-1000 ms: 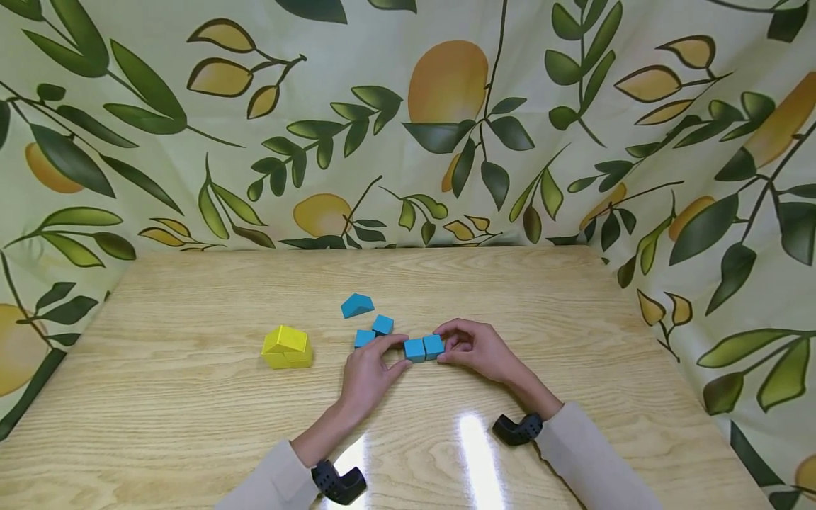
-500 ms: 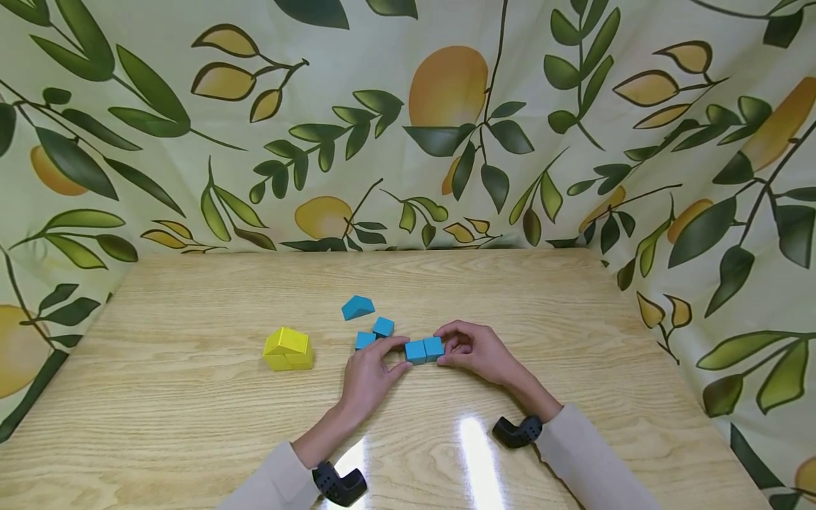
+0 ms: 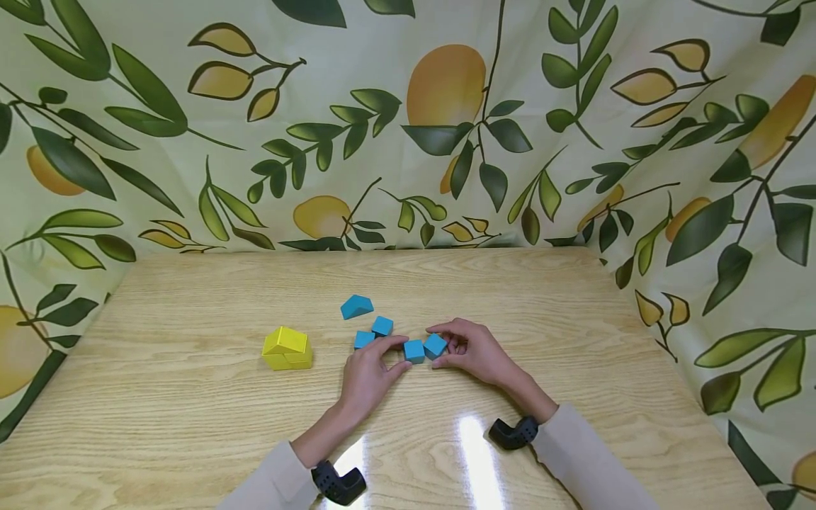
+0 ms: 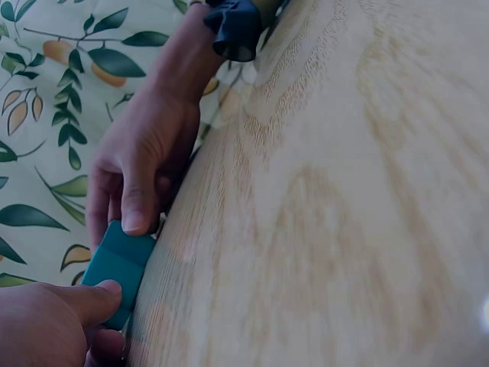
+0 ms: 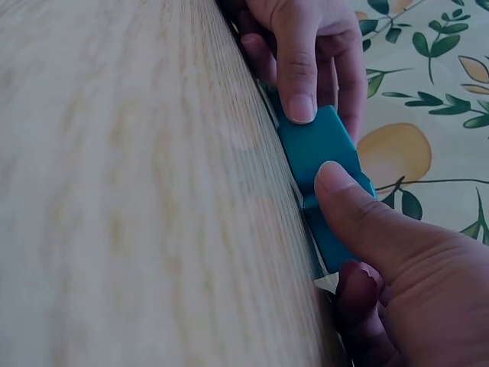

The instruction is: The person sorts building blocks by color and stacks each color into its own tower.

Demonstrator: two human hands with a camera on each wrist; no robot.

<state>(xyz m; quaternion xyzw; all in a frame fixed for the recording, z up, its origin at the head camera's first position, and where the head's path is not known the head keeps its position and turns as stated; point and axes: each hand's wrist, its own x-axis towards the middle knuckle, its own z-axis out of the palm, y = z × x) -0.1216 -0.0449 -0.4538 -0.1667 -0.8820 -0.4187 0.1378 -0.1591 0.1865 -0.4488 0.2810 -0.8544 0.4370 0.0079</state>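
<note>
My left hand point(image 3: 368, 374) pinches a blue cube point(image 3: 414, 351) between thumb and index finger, low on the table. Just right of it a second blue cube point(image 3: 435, 346) sits turned at an angle, a corner toward the first one. The thumb and index finger of my right hand point(image 3: 477, 352) hold this second cube. In the left wrist view the thumb of my left hand point(image 4: 50, 321) lies on the near cube point(image 4: 114, 277). From the right wrist, my right hand's thumb point(image 5: 359, 206) presses its cube point(image 5: 328, 237), and the left hand point(image 5: 306, 46) grips the farther one.
Behind my left hand lie two more blue cubes, one partly covered point(image 3: 364, 339) and one farther back point(image 3: 383, 326). A blue roof-shaped block point(image 3: 357, 306) lies beyond them. To the left stands a small house of yellow blocks point(image 3: 287, 348). Patterned cloth point(image 3: 357, 142) rises behind the wooden table point(image 3: 159, 411).
The two gripped cubes lay flush side by side; now the right one is rotated and only near the other at a corner. My right hand has shifted slightly left. The left hand stays put.
</note>
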